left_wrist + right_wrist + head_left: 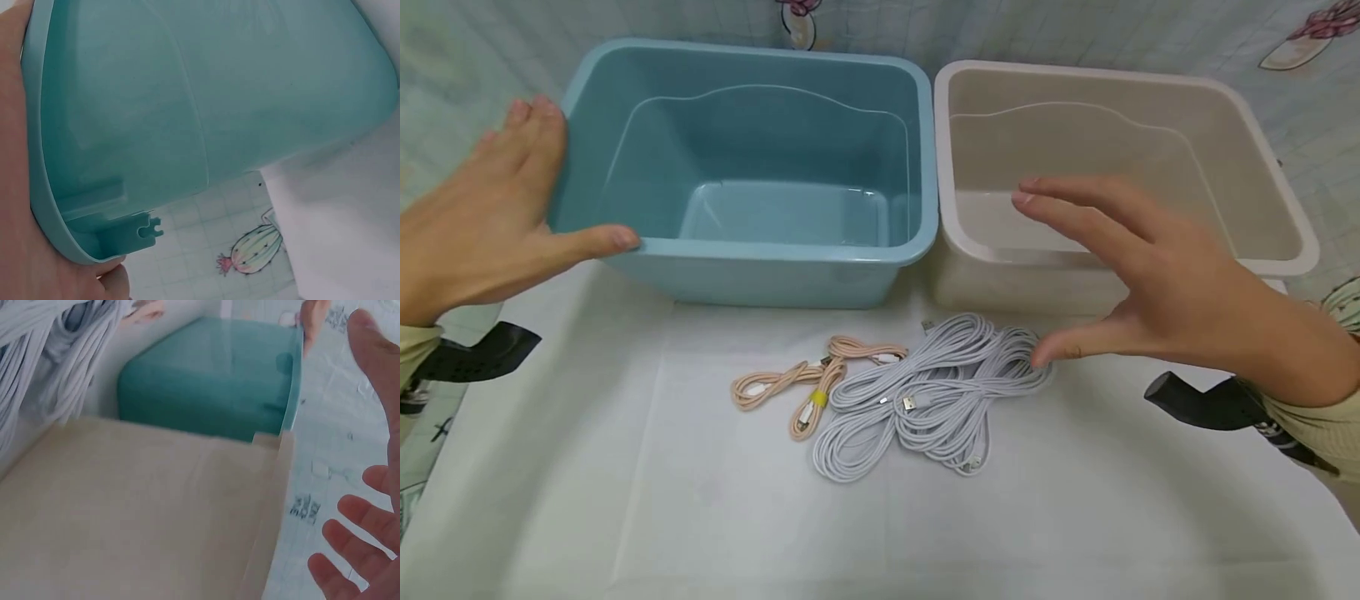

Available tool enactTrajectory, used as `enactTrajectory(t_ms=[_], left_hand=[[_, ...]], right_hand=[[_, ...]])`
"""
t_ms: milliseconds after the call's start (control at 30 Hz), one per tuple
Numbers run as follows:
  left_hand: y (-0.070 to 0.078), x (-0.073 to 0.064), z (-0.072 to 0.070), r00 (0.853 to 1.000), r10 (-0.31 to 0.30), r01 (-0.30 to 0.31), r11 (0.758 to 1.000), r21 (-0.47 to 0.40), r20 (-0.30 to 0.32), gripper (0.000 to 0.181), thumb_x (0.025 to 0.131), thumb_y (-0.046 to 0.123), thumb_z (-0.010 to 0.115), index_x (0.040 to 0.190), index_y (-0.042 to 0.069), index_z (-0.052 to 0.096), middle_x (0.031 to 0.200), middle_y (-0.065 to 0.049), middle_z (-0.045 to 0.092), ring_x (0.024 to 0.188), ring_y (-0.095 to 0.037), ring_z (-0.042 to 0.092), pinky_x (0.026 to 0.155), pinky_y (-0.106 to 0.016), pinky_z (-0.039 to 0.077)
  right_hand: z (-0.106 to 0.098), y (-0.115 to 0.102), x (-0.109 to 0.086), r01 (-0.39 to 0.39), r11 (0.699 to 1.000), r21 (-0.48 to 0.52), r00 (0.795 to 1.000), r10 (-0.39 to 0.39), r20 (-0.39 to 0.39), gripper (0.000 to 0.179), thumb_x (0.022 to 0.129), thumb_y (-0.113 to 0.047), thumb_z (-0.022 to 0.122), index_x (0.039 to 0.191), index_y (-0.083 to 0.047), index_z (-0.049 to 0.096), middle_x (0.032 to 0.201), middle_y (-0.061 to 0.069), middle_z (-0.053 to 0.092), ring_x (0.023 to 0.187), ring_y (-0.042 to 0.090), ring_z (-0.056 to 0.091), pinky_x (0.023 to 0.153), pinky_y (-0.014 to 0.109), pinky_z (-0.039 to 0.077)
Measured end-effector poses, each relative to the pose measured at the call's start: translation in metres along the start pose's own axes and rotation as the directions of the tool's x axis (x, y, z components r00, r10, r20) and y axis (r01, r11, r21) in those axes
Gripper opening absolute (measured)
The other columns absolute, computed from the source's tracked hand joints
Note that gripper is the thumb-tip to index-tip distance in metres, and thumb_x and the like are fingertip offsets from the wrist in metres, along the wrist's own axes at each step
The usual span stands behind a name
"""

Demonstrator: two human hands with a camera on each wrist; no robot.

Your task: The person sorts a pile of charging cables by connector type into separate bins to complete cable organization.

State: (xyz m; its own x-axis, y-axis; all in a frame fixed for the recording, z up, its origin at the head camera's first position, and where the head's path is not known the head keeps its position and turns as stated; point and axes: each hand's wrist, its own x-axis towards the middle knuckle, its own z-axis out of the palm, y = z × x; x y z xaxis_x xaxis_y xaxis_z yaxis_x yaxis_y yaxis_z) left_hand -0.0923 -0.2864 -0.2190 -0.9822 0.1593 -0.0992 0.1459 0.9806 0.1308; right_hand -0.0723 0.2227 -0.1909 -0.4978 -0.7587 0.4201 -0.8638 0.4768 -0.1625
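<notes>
My left hand [501,208] rests against the left end of a light blue plastic bin [760,248], its fingers straight along the side and the thumb on the front rim. In the left wrist view that hand [15,200] lies along the bin's rim [39,169]. Over the front of a beige bin [1075,73] hovers my right hand [1157,258], fingers spread and holding nothing. The right wrist view shows its fingers [359,512] apart from the beige bin's wall [150,506]. Nearest its thumb lie bundled white USB cables [940,383].
Left of the white cables lie several smaller peach cable bundles [827,375], one with a yellow tie. Both bins stand side by side at the back of a white-covered table [760,533]. Patterned cloth [865,25] lies behind them.
</notes>
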Motion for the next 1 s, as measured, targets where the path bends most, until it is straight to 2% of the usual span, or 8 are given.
enactTrajectory(t_ms=[133,267,400,533,733,1000], left_hand=[[0.002,0.003,-0.002,1.000,0.002,-0.002,1.000,0.005,0.010,0.120,0.083,0.078,0.046,0.152,0.006,-0.021,0.160,-0.009,-0.026,0.151,-0.035,-0.022,0.125,-0.054,-0.010],[0.002,0.006,-0.004,1.000,0.013,-0.013,1.000,0.010,0.020,0.119,0.084,0.076,0.047,0.151,0.005,-0.022,0.160,-0.008,-0.027,0.150,-0.033,-0.024,0.125,-0.053,-0.011],[0.002,0.006,-0.005,1.000,0.015,-0.015,1.000,0.008,0.022,0.117,0.085,0.074,0.047,0.151,0.005,-0.022,0.159,-0.007,-0.028,0.150,-0.031,-0.025,0.125,-0.052,-0.012],[0.004,0.004,-0.006,1.000,0.004,-0.005,1.000,0.010,0.024,0.118,0.085,0.076,0.044,0.151,0.004,-0.022,0.159,-0.008,-0.027,0.150,-0.033,-0.024,0.125,-0.052,-0.011],[0.005,0.002,-0.008,1.000,0.003,-0.003,1.000,0.008,0.024,0.118,0.085,0.078,0.042,0.151,0.003,-0.021,0.160,-0.011,-0.026,0.150,-0.035,-0.022,0.125,-0.052,-0.011],[0.002,0.002,-0.007,1.000,0.003,-0.003,1.000,0.005,0.026,0.117,0.085,0.075,0.045,0.151,0.005,-0.021,0.159,-0.007,-0.028,0.150,-0.032,-0.024,0.126,-0.051,-0.011]], right_hand=[[0.009,-0.007,0.000,0.101,0.992,0.075,0.990,-0.092,-0.110,0.104,0.049,-0.059,0.089,0.133,-0.005,0.058,0.133,0.011,0.062,0.123,0.022,0.059,0.111,0.015,0.039],[0.018,-0.013,-0.001,0.156,0.978,0.135,0.983,-0.140,-0.121,0.098,0.051,-0.051,0.091,0.131,-0.005,0.061,0.132,0.010,0.063,0.121,0.022,0.061,0.110,0.020,0.043],[0.024,-0.020,0.000,0.165,0.968,0.188,0.986,-0.156,-0.060,0.093,0.055,-0.047,0.091,0.133,-0.008,0.060,0.131,0.005,0.064,0.118,0.017,0.063,0.107,0.018,0.045],[0.027,-0.027,0.004,0.141,0.968,0.206,0.988,-0.151,0.034,0.086,0.062,-0.046,0.088,0.136,-0.015,0.058,0.129,-0.003,0.065,0.113,0.007,0.062,0.102,0.012,0.046],[0.036,-0.035,0.012,0.106,0.965,0.241,0.974,-0.149,0.168,0.066,0.073,-0.041,0.083,0.131,-0.017,0.062,0.122,-0.006,0.066,0.110,0.003,0.060,0.096,0.007,0.045],[0.053,-0.034,0.016,0.016,0.966,0.257,0.936,-0.104,0.335,0.057,0.078,-0.043,0.079,0.129,-0.023,0.062,0.123,-0.010,0.065,0.109,0.005,0.061,0.086,0.024,0.057]])
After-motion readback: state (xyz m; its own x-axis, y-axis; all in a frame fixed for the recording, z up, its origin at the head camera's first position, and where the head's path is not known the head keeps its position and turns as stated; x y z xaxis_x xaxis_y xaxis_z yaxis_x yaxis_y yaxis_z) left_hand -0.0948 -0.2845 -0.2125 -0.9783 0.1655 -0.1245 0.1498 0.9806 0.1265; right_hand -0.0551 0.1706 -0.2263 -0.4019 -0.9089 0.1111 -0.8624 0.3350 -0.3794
